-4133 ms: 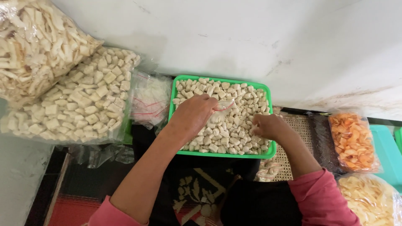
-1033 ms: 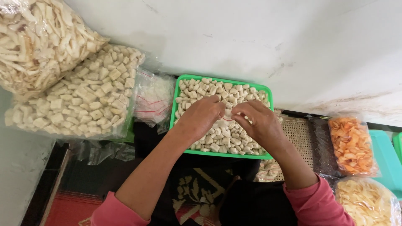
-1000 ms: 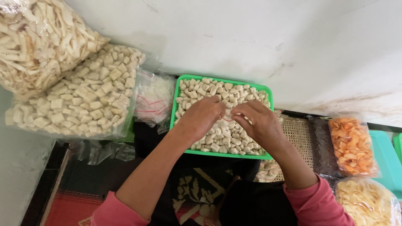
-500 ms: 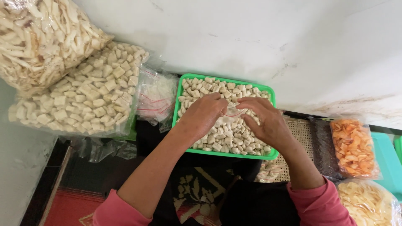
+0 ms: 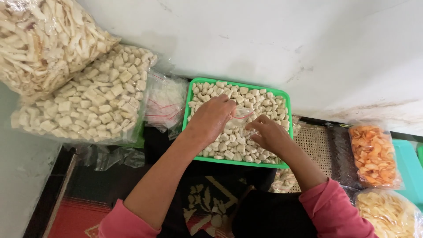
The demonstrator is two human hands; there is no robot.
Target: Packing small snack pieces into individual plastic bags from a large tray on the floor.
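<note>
a shallow green plastic tray (image 5: 190, 101) sits just above the middle of the frame, against the foot of a pale wall (image 5: 273, 39), and it is filled with small cream-coloured pillow-shaped snack pieces (image 5: 264, 99). both hands are over this tray. the left hand (image 5: 212, 118) lies with its back to the camera, fingers curled down and closed on the near edge of a small clear plastic bag with a thin red strip (image 5: 241, 115), which sits between the two hands on top of the snack pieces. the right hand (image 5: 269, 133) is just right of it, its fingers bent and pinched at the other edge of that same bag. whether any pieces are inside the bag cannot be told.

both arms come up from the lower edge of the frame, with pink sleeves (image 5: 335, 211) pushed back from the forearms.

in the upper left lie two big clear sacks: one of pale strip-shaped crackers (image 5: 42, 39) in the corner, and below it one of pale square crackers (image 5: 88, 99). between that sack and the tray is a bundle of empty small clear bags with red strips (image 5: 165, 99). at the right edge of the frame a clear bag of orange chips (image 5: 373, 155) lies above a clear bag of pale yellow chips (image 5: 387, 216), with a woven rattan mat (image 5: 315, 147) between the tray and the orange chips.
</note>
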